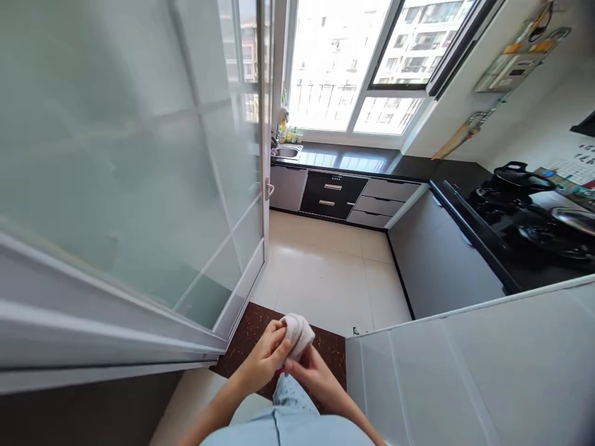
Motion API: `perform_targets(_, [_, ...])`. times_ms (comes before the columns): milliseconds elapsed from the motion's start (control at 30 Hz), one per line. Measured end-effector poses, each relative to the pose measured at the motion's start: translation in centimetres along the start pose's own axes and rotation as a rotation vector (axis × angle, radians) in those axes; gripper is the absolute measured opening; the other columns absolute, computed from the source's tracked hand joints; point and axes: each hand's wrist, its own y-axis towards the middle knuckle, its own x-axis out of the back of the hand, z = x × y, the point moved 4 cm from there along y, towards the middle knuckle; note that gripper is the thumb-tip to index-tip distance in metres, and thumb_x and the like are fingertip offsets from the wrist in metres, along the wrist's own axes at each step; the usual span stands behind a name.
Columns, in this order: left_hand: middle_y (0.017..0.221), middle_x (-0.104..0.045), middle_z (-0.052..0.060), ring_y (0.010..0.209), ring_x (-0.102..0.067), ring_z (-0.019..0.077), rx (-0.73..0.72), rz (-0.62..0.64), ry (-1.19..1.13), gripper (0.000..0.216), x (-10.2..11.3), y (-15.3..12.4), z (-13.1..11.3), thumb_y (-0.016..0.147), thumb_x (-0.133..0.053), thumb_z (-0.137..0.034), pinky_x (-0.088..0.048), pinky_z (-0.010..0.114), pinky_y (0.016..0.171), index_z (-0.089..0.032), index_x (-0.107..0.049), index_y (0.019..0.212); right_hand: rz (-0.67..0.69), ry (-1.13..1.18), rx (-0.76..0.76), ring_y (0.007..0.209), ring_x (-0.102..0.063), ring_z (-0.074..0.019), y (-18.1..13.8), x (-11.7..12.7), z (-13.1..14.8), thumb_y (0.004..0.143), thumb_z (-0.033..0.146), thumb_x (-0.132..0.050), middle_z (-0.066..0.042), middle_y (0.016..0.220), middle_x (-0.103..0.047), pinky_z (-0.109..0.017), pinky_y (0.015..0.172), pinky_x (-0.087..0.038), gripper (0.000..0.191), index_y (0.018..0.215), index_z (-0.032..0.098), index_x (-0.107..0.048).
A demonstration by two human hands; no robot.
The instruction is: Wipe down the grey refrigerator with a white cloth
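White cloth [297, 333]: bunched into a soft wad and held between both hands in front of the body.
Left hand [266, 358]: fingers curled closed around the near-left side of the white cloth, thumb lying along it.
Right hand [312, 373]: fingers narrowed to a pinch on the underside of the white cloth, close against the left hand's fingertips.
Doormat [248, 334]: dark brown and speckled, on the floor directly below both hands.
Denim clothing [288, 421]: light blue, just nearer than the wrists.
Sliding door [139, 186]: frosted glass in a white frame, to the left of the left hand and rising well above it.
White panel [465, 371]: just to the right of the right hand.
Floor tiles [325, 272]: cream, beyond the hands.
Drawers [332, 195]: black and grey fronts, far ahead of the hands.
Sink [287, 152]: steel, far ahead, slightly left of the left hand.
Hob [525, 217]: black, ahead and well right of the right hand, with a lidded pot [518, 176] on it.
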Motion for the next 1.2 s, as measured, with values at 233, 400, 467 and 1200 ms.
perform_targets(233, [0.141,-0.065,0.013,0.132,-0.059,0.0291,0.161,-0.019,-0.098,0.069,3.1,13.7,-0.9,0.096,-0.05,-0.076,-0.044,0.042,0.121,-0.023,-0.073,0.132,-0.289,-0.045,0.02,0.091,-0.063,-0.024,10.4,13.7,11.0,0.067,0.068,-0.089,-0.006,0.095,-0.071,-0.035,0.082,-0.055,0.065,0.103,0.017,-0.07])
perform_targets(400, [0.121,-0.077,0.012,0.124,-0.067,0.0327,0.399,-0.359,-0.138,0.071,10.3,20.5,5.4,0.074,-0.073,-0.082,-0.051,0.045,0.114,-0.022,-0.079,0.113,-0.573,0.133,0.091,0.09,-0.065,-0.0214,18.4,25.8,16.1,0.059,0.06,-0.094,-0.005,0.1,-0.074,-0.029,0.076,-0.054,0.071,0.112,0.02,-0.07])
perform_targets(467, [0.113,-0.078,0.012,0.118,-0.07,0.0323,0.45,-0.433,-0.157,0.073,12.3,25.1,7.0,0.068,-0.075,-0.083,-0.055,0.044,0.106,-0.021,-0.079,0.107,-0.662,0.222,0.086,0.088,-0.066,-0.019,20.9,30.4,17.2,0.056,0.055,-0.097,-0.003,0.101,-0.074,-0.026,0.073,-0.055,0.068,0.111,0.023,-0.072])
perform_targets(1200, [0.116,-0.076,0.013,0.117,-0.069,0.0278,0.305,-0.513,0.038,0.024,33.6,91.4,-0.3,0.09,-0.063,-0.033,-0.049,0.044,0.113,-0.018,-0.071,0.106,-0.695,0.389,-0.094,0.096,-0.077,-0.0297,65.1,58.0,30.7,0.056,0.07,-0.087,-0.008,0.109,-0.079,-0.049,0.094,-0.063,0.059,0.098,0.031,-0.075])
